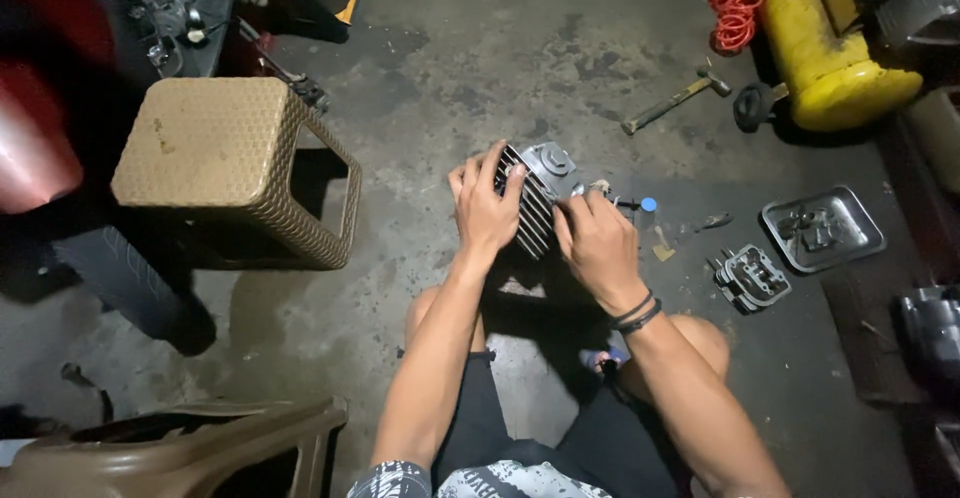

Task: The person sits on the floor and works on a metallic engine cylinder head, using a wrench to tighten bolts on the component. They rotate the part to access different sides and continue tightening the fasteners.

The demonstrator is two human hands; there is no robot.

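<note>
L hand (485, 208) clamps the finned cylinder (535, 198) from its left side, fingers wrapped over the fins. It's held just above the floor, centre of scene, in front of the knees. R hand (598, 246) is closed w/ fingertips pinching at the cylinder's right edge; what they hold, can't tell. Looks like a mid-strip step on an engine part: steady grip plus fine finger work needed. Stained concrete floor (480, 68). Stool (230, 163) left, hammer (675, 100) and yellow tank (835, 53) far right, metal tray (825, 228) and cylinder head (750, 278) right. Dim workshop.
</note>
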